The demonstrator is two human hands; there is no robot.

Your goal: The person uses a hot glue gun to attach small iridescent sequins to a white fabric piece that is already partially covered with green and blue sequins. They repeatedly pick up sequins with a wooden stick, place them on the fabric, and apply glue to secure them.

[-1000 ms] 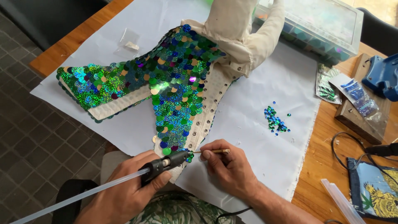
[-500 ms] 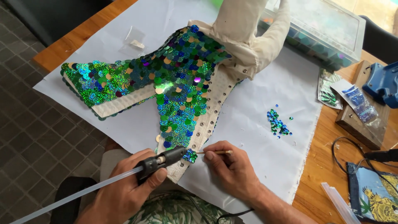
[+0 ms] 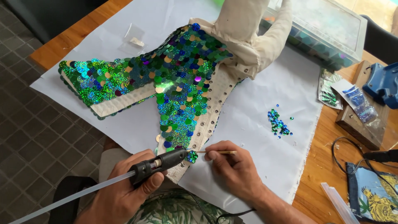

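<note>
Gripping glue gun (image 3: 159, 164), left hand (image 3: 124, 188)

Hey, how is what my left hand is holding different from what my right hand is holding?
The left hand grips a black glue gun, thick, with a long clear stick out the back. The right hand pinches a thin wooden stick, pale and far smaller. Both tips meet at the sequined boot edge.

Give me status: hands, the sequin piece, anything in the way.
Left hand grips glue gun, nozzle at sequined boot edge. Right hand pinches thin stick onto a sequin there. Loose sequins lie apart on the white sheet; nothing obstructing.
</note>
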